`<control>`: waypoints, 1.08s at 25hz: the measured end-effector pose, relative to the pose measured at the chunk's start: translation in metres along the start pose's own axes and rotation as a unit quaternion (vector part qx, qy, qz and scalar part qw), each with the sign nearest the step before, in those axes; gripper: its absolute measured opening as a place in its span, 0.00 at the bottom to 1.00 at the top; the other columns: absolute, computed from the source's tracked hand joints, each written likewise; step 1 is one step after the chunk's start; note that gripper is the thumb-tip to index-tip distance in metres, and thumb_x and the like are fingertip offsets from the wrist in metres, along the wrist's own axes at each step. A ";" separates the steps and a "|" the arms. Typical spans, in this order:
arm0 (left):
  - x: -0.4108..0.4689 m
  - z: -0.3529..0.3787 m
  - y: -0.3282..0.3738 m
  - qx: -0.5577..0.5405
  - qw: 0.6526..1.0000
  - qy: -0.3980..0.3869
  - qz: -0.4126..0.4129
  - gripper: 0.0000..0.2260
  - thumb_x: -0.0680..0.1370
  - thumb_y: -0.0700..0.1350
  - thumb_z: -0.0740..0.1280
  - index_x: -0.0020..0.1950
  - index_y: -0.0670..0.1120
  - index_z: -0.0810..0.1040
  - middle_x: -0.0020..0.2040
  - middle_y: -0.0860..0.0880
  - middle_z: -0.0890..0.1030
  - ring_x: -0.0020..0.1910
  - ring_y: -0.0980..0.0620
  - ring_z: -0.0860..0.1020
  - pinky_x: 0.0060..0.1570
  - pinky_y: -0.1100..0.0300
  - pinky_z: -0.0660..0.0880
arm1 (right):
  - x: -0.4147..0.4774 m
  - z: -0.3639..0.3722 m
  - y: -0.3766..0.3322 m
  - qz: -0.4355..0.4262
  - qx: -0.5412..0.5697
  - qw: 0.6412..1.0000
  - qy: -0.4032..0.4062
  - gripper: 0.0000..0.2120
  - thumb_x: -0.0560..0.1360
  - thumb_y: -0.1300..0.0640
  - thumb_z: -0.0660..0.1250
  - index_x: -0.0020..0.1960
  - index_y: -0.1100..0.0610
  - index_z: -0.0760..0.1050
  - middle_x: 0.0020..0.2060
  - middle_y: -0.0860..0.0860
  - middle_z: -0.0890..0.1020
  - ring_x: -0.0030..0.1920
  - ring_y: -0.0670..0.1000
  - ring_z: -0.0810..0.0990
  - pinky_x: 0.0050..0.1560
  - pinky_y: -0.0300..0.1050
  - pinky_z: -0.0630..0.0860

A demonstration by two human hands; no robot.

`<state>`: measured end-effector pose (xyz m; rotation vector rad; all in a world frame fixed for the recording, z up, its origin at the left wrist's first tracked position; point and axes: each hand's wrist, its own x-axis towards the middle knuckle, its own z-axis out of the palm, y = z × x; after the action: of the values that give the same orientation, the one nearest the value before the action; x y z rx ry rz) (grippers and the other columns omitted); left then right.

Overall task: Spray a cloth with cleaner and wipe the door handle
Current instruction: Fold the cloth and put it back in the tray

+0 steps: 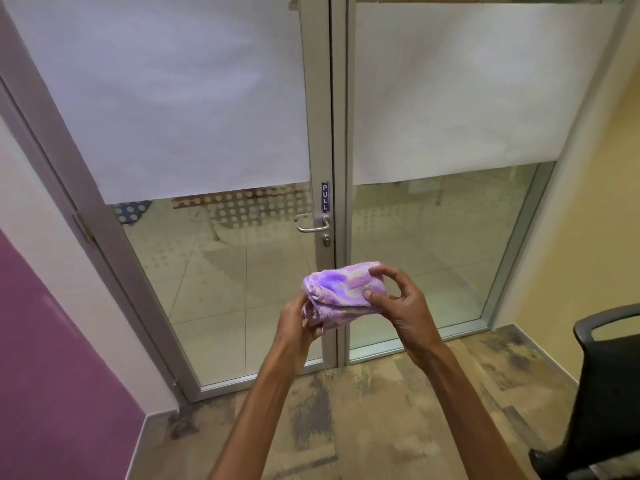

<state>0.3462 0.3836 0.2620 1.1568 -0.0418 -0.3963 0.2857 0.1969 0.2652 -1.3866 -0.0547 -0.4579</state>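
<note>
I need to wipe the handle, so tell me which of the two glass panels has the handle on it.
The left glass panel: its frame carries the silver lever handle, under the PULL sign. The right glass panel has none.

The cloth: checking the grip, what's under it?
The left hand cups the cloth from below; the right hand pinches its right end. The left palm is covered.
</note>
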 end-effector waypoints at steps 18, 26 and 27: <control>-0.068 0.052 -0.065 0.056 0.995 -0.010 0.086 0.07 0.79 0.43 0.71 0.57 0.46 0.83 0.48 0.46 0.88 0.44 0.52 0.86 0.46 0.60 0.84 | -0.098 -0.046 -0.013 0.070 0.016 0.986 0.149 0.22 0.72 0.59 0.76 0.64 0.52 0.78 0.48 0.55 0.88 0.46 0.53 0.87 0.41 0.42 0.83; -0.057 0.077 -0.129 0.132 0.975 -0.175 -0.023 0.11 0.84 0.40 0.63 0.65 0.42 0.79 0.51 0.45 0.86 0.49 0.49 0.84 0.53 0.56 0.82 | -0.158 -0.093 0.003 0.097 -0.116 0.962 0.229 0.12 0.78 0.59 0.67 0.54 0.43 0.81 0.50 0.49 0.87 0.49 0.49 0.86 0.47 0.44 0.84; -0.059 0.081 -0.136 0.133 0.975 -0.178 -0.024 0.10 0.84 0.41 0.64 0.63 0.44 0.80 0.51 0.46 0.86 0.48 0.50 0.84 0.52 0.57 0.82 | -0.167 -0.098 0.003 0.102 -0.125 0.955 0.249 0.11 0.78 0.58 0.67 0.55 0.44 0.80 0.51 0.50 0.87 0.50 0.50 0.86 0.48 0.45 0.84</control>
<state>0.2334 0.2848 0.1834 1.3396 -0.3917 -0.6526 0.1128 0.1504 0.1925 -1.4678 0.5698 -0.6440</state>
